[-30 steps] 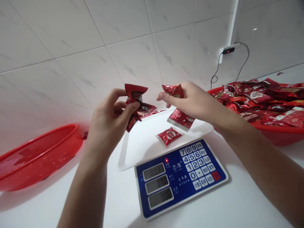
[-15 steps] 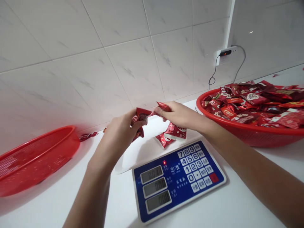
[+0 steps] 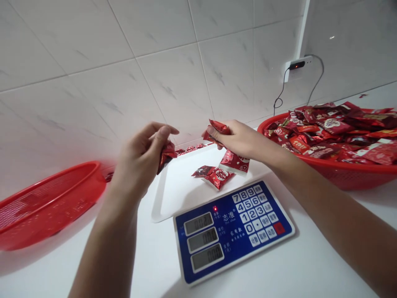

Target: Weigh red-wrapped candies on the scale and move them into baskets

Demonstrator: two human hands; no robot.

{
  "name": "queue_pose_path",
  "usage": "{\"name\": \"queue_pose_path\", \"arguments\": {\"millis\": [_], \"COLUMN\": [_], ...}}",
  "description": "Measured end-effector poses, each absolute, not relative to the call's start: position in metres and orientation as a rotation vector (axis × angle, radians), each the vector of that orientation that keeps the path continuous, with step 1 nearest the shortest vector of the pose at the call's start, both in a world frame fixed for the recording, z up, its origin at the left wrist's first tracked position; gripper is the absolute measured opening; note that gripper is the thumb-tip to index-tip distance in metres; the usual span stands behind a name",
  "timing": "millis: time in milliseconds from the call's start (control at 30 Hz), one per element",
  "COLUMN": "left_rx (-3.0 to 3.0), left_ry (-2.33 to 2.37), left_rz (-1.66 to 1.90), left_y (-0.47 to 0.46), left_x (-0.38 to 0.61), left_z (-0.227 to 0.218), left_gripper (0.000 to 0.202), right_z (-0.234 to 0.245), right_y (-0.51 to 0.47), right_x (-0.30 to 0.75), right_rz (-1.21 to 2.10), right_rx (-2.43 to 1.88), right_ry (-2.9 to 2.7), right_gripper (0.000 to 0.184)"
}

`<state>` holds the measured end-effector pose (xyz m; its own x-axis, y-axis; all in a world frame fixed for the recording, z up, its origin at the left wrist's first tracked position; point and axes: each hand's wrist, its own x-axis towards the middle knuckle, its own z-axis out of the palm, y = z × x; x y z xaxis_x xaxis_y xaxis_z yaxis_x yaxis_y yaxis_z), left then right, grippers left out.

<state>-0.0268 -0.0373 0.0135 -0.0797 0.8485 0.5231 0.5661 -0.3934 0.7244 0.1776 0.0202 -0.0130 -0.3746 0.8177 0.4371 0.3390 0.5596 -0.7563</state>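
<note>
My left hand (image 3: 141, 155) is closed around a small dark-red wrapped packet (image 3: 166, 157), at the left side of the scale's white tray (image 3: 176, 186). Above the tray's right part, my right hand (image 3: 240, 138) pinches red wrapped packets (image 3: 218, 127) between thumb and fingers; their number cannot be made out. Below it, a few red packets (image 3: 218, 177) lie together on the tray. The scale's blue panel (image 3: 229, 236) faces me, with number keys and three small displays, a red light glowing above.
A red basket (image 3: 335, 165) heaped with red packets stands at the right. Another red basket (image 3: 52, 203) sits at the left. Small red packets (image 3: 190, 150) lie behind the tray along the tiled wall (image 3: 167, 82). A socket (image 3: 294, 68) with cables is on the wall.
My hands have moved apart, the left one leftward and up. Another dark-red packet now lies on the tray beside the others. The top display's reading has changed.
</note>
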Motion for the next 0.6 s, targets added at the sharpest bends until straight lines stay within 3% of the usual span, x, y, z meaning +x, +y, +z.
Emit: {"name": "queue_pose_path", "arguments": {"millis": [233, 600], "left_rx": [1.979, 2.068], "left_ry": [1.604, 1.626], "left_rz": [1.532, 1.349], "left_y": [-0.0392, -0.0371], "left_x": [-0.0202, -0.0188], "left_z": [0.0090, 0.0064], "left_gripper": [0.025, 0.025], "right_z": [-0.0114, -0.0085], "right_y": [0.0172, 0.0149], "right_x": [0.1775, 0.1801], "right_rz": [0.683, 0.665], "right_rx": [-1.020, -1.056], "right_ry": [-2.032, -2.070], "right_gripper": [0.039, 0.037]}}
